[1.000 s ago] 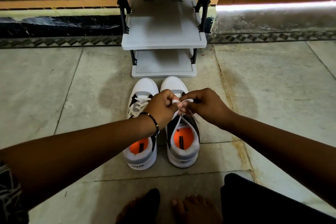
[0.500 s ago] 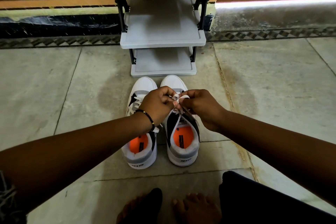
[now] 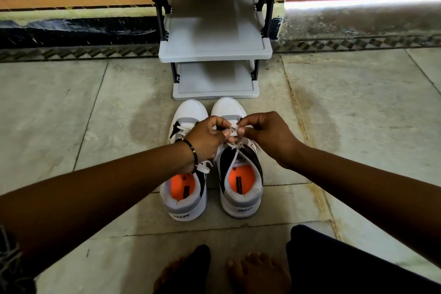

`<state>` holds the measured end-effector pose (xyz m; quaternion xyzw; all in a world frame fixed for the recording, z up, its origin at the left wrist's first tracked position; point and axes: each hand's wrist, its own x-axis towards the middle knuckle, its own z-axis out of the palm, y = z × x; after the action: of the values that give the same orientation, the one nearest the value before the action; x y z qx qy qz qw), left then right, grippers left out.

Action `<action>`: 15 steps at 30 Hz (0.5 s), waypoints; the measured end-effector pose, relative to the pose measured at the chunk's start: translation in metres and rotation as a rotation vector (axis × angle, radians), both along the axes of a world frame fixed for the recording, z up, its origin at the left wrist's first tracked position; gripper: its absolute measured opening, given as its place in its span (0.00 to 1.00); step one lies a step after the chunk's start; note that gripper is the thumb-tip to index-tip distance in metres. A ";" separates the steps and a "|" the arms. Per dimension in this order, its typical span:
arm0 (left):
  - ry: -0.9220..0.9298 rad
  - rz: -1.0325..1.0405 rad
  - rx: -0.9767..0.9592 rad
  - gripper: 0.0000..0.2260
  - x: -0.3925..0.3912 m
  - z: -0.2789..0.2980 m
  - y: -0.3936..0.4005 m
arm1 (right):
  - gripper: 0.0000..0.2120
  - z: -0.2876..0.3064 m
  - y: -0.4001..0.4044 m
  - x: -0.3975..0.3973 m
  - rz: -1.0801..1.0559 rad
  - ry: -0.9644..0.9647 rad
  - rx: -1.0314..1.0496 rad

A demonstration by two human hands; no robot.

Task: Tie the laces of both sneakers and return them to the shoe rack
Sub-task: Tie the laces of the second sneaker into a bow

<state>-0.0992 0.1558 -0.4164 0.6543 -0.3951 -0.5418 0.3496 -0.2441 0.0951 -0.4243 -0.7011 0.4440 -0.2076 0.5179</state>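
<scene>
Two white, grey and black sneakers with orange insoles stand side by side on the floor, toes toward the rack. Over the right sneaker (image 3: 241,188), my left hand (image 3: 206,137) and my right hand (image 3: 267,133) each pinch a loop of its white lace (image 3: 233,126), fingertips nearly meeting above the tongue. My left forearm crosses over the left sneaker (image 3: 185,198), whose laces (image 3: 205,168) hang loose near the collar. The grey three-tier shoe rack (image 3: 214,52) stands just beyond the toes, its shelves bare.
The floor is pale stone tile (image 3: 95,126) with seams. A dark skirting and patterned border (image 3: 71,52) run along the wall behind the rack. My bare feet (image 3: 257,274) and a dark trouser leg (image 3: 334,262) are at the bottom edge.
Both hands have drawn slightly up and toward the toe of the right sneaker, and the lace loops between the fingertips are now smaller and tighter. The sneakers have not moved.
</scene>
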 end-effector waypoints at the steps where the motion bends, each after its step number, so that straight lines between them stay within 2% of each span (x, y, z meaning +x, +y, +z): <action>1: 0.014 0.004 0.046 0.06 0.002 -0.001 -0.002 | 0.06 0.001 0.000 0.000 0.062 0.067 -0.166; 4: 0.086 -0.016 0.120 0.10 0.001 -0.001 -0.003 | 0.08 0.002 -0.006 -0.004 0.313 0.181 -0.640; 6: 0.096 -0.042 0.119 0.07 -0.002 0.001 -0.002 | 0.08 0.003 -0.009 -0.006 0.409 0.253 -0.729; 9: 0.071 -0.055 0.010 0.08 0.001 -0.002 -0.001 | 0.07 0.007 -0.009 -0.003 0.441 0.346 -0.697; 11: -0.068 -0.100 -0.074 0.12 0.004 -0.005 -0.001 | 0.07 0.010 -0.009 0.001 0.446 0.377 -0.613; 15: -0.311 -0.159 -0.203 0.11 0.004 -0.008 0.000 | 0.05 0.013 -0.011 0.005 0.417 0.422 -0.448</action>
<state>-0.0952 0.1556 -0.4243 0.6585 -0.5473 -0.4174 0.3044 -0.2387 0.0836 -0.4112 -0.8999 0.3320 -0.0405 0.2799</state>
